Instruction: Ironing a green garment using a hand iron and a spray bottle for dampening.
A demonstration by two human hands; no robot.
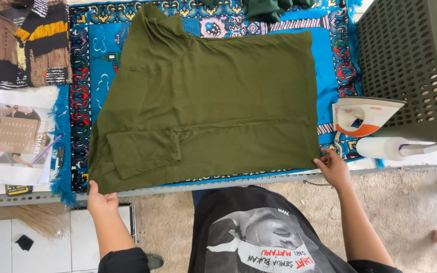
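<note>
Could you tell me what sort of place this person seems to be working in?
Probably a home or small-shop ironing spot: an olive green shirt lies flat on a patterned blue mat, with an electric iron and a perforated green basket beside it.

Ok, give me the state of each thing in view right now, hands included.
olive green shirt: spread flat on the rug, one sleeve folded in
left hand: gripping the shirt's near left corner
right hand: gripping the shirt's near right corner
blue patterned rug: lying flat under the shirt
iron: upright on its heel, off the shirt
green plastic basket: lying on its side
</note>
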